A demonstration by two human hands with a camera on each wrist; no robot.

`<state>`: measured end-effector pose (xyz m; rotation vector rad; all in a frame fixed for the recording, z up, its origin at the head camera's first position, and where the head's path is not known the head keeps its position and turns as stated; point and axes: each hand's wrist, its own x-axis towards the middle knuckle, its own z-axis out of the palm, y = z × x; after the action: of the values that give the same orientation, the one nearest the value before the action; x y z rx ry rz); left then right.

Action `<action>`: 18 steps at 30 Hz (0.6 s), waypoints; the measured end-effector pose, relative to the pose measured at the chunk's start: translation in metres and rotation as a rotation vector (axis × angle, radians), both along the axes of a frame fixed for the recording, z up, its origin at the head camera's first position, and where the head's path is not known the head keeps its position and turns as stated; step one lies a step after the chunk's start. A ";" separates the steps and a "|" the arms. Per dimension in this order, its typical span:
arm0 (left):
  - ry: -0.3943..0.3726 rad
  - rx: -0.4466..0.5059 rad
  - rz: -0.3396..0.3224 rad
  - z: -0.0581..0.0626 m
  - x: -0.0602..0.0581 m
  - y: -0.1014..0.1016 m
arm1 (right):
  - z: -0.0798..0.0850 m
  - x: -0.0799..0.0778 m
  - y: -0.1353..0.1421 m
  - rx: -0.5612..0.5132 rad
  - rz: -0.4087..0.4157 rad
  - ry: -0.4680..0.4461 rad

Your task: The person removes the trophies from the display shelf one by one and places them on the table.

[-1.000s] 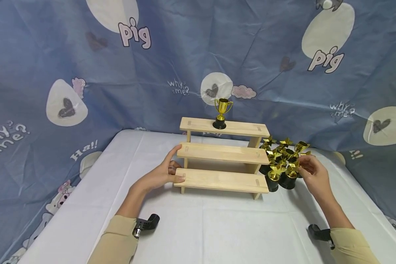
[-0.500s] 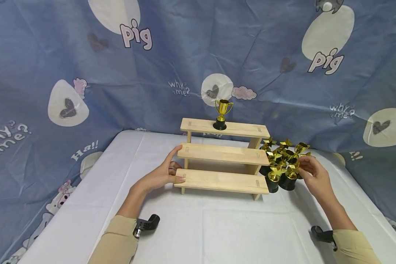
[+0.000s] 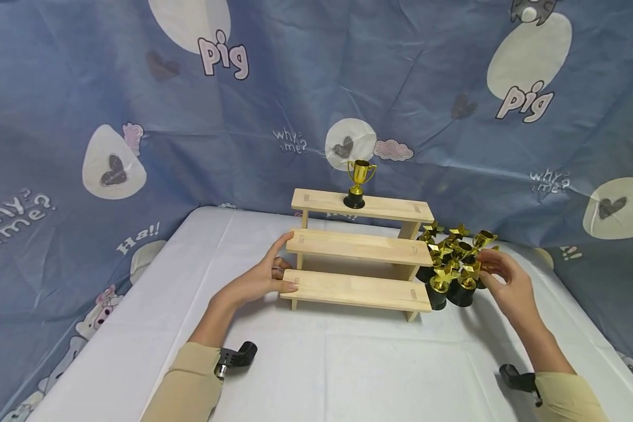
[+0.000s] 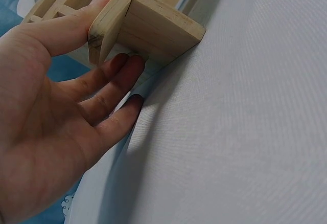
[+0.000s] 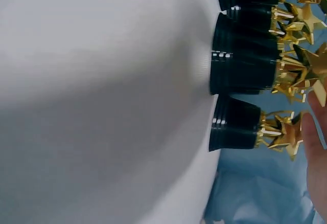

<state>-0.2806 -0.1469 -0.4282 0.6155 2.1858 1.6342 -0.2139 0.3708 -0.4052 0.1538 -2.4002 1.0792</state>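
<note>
A three-tier wooden stand [image 3: 356, 249] stands on the white table, one gold trophy cup [image 3: 360, 173] upright on its top shelf. My left hand [image 3: 258, 278] grips the stand's left end, with the thumb on the bottom shelf [image 3: 358, 288] and the index finger at the middle shelf's edge. In the left wrist view the other fingers curl below that shelf. My right hand [image 3: 511, 284] is at the right side of a cluster of gold trophies on black bases. Its bent fingertips meet the star trophies [image 5: 291, 136]; whether they pinch one is hidden.
The clustered trophies include star tops [image 3: 440, 280] and cups [image 3: 483, 238], packed close against the stand's right end. A blue printed cloth [image 3: 274, 76] hangs behind the table [image 3: 380, 369]. White tabletop lies in front of the stand.
The head view has shifted slightly. Both hands keep nearly the same places, the left at the stand and the right at the trophies.
</note>
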 end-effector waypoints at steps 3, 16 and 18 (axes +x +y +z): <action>-0.009 -0.001 0.005 0.001 0.001 0.000 | 0.004 -0.003 0.000 0.027 -0.006 0.009; -0.013 0.001 0.001 0.001 0.000 -0.001 | 0.040 -0.012 -0.020 0.086 -0.009 0.029; -0.013 0.000 0.002 0.001 0.000 -0.001 | 0.046 -0.014 -0.024 0.092 0.000 0.032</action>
<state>-0.2804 -0.1475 -0.4268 0.6012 2.1778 1.6343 -0.2281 0.3468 -0.3595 0.2015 -2.4223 0.9595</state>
